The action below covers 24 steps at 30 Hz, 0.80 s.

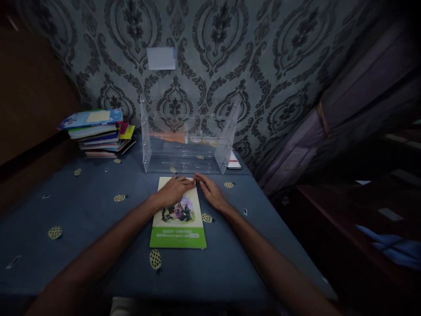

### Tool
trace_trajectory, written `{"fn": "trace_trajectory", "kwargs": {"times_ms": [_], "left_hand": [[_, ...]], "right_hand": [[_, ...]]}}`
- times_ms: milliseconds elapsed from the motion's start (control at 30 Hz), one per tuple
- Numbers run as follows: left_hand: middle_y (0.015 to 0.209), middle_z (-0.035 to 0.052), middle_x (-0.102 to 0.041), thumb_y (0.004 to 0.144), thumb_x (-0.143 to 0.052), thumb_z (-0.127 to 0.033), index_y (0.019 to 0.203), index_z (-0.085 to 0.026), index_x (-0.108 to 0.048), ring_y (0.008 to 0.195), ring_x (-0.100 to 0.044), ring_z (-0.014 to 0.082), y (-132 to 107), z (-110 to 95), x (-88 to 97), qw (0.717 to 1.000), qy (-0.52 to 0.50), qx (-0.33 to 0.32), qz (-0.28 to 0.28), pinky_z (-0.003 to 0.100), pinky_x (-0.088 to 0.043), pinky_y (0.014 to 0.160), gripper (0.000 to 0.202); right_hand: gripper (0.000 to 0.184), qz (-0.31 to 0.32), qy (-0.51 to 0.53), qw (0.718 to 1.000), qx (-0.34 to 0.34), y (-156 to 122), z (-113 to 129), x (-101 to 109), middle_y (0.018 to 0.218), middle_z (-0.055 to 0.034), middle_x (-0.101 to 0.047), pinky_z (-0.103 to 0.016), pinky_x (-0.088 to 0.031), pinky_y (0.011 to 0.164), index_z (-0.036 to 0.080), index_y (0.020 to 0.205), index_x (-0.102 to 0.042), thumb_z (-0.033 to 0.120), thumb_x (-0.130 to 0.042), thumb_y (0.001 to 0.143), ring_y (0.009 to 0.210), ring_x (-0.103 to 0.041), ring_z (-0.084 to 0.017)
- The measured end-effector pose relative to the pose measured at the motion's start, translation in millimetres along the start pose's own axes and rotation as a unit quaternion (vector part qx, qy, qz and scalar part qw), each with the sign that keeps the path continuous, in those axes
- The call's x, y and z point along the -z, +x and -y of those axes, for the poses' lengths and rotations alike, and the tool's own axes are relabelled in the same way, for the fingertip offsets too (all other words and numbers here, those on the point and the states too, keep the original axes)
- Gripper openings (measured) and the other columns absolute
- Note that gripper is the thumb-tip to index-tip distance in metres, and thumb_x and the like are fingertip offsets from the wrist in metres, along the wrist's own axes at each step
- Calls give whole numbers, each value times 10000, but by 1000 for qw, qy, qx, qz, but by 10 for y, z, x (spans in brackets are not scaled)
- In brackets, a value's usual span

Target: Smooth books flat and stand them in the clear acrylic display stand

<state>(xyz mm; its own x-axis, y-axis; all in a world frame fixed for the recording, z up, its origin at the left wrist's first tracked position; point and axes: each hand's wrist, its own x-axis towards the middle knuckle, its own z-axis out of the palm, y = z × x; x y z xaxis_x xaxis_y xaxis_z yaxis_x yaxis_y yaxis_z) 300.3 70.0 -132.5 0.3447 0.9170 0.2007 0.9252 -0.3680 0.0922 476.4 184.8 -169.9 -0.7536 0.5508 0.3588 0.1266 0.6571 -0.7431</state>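
A book with a cream and green illustrated cover lies flat on the table, just in front of a clear acrylic rack. My left hand rests on the upper part of its cover with the fingers stretched out to the right, hiding the top of the cover. Close to the book's top right corner is my right hand, fingers extended and nothing in its palm. Its fingertips come near those of my left hand; whether they touch the book's edge I cannot tell.
The patterned blue tablecloth covers the table. At the back left stands a stack of books. A small item with a blurred face sits right of the rack. A white card is on the wall; a tied purple curtain hangs at right.
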Motion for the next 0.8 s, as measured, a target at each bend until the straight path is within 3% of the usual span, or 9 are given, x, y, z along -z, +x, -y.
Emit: {"fn": "trace_trajectory", "kwargs": {"times_ms": [300,567,800], "left_hand": [[1380,50,-585,840,-579,-53,1372,-240,-524,1229,-514,216,-85,-106,52,999,0,-28,35,357,-363,994,567],[1398,62,-571,852,-602,-94,1355,-232,-537,1215,-510,253,-200,-212,71,997,-18,-62,48,400,-350,997,525],[1392,56,-577,849,-534,8,1356,-238,-530,1256,-497,234,-319,-348,100,996,-52,-68,29,401,-328,1034,563]], "right_hand": [[418,-1,-3,1000,9,5,-27,-5,1264,-102,-672,-443,-471,1042,209,1365,-505,294,-355,984,1169,-631,-214],[408,-3,-8,1000,18,1,-31,-9,1247,-99,-678,-443,-478,1033,212,1347,-528,282,-361,982,1161,-633,-217],[406,-6,-11,1000,18,-4,-43,-3,1228,-86,-689,-438,-482,1033,219,1346,-532,266,-380,973,1161,-633,-212]]}}
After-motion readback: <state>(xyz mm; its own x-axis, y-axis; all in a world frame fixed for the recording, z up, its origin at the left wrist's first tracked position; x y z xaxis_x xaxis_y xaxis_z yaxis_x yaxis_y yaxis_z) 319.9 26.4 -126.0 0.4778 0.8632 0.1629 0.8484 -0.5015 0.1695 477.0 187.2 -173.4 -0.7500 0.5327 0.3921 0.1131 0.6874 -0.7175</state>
